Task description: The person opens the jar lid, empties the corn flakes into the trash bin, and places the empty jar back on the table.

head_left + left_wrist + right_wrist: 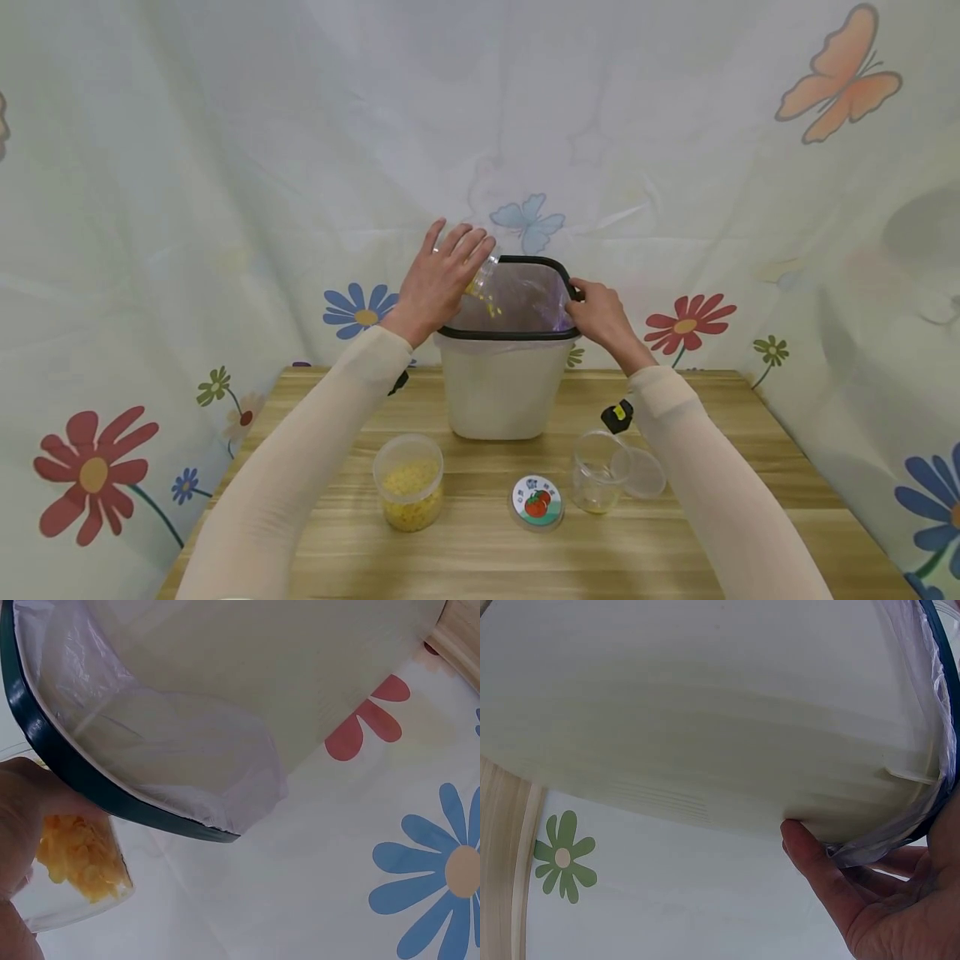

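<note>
Nearest, two pale sleeves (266,492) reach forward over a wood-grain bench (465,575). Toward the near side of the bench, left of centre, stands a translucent round tub (408,498), partly filled with small yellow pieces. Right of it a round printed lid (537,502) lies flat, a red tomato picture facing up. Just beside that lid stands a clear plastic tub (597,487), with a translucent disc lid (645,473) on its right, partly behind it.

Farther back, a white bin (504,387) stands upright, lined with a thin translucent bag (525,292) folded over its dark rim (517,335). The left hand (444,279) grips a clear container (489,268) from above, tilted at the bin's left side, its mouth toward the inside; yellow bits (492,307) are in mid-air at that mouth, and the left wrist view shows more inside the container. The right hand (603,315) clasps the right side of the rim, bag included, one fingertip against the bin's outer wall.

Behind everything hangs a pale cloth (315,167) printed with coloured flowers, a blue butterfly (528,222) above the bin and an orange butterfly (840,79) at upper right.
</note>
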`<state>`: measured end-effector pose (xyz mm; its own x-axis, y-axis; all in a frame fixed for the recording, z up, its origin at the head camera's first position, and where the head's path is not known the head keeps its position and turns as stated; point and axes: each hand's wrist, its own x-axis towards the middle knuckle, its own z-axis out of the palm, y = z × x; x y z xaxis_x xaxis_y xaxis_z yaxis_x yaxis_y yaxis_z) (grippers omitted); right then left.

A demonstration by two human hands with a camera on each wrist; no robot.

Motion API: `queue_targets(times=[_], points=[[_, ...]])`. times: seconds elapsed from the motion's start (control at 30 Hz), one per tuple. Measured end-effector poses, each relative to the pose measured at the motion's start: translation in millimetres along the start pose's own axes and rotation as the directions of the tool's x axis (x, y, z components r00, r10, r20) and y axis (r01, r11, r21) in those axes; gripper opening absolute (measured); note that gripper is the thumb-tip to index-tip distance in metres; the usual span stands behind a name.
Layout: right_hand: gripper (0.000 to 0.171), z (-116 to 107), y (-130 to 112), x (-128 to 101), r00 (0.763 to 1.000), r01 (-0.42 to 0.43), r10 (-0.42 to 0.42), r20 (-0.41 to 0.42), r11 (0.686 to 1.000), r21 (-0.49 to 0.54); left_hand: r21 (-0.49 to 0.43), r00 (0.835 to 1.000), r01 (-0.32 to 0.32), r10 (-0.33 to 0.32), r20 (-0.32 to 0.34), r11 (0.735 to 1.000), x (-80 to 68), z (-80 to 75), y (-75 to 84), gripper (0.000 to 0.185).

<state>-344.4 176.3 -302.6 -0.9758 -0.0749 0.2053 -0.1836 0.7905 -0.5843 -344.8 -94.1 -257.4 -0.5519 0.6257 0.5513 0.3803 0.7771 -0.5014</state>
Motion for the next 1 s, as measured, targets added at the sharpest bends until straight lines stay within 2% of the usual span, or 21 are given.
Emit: queue_targets(times=[0.67,1.0], points=[[0.057,-0.2,2.2,0.1,1.0,0.005,-0.005,-0.006,1.0,-0.005,0.051,0.999,-0.031,0.03,0.022,0.998,1.5,-1.5,1.9,0.079],[0.055,1.5,3.0,2.2,1.0,-0.023,0.023,0.015,1.0,0.008,0.112,0.997,-0.067,0.064,0.032,0.991,1.7,-2.9,2.9,0.08]])
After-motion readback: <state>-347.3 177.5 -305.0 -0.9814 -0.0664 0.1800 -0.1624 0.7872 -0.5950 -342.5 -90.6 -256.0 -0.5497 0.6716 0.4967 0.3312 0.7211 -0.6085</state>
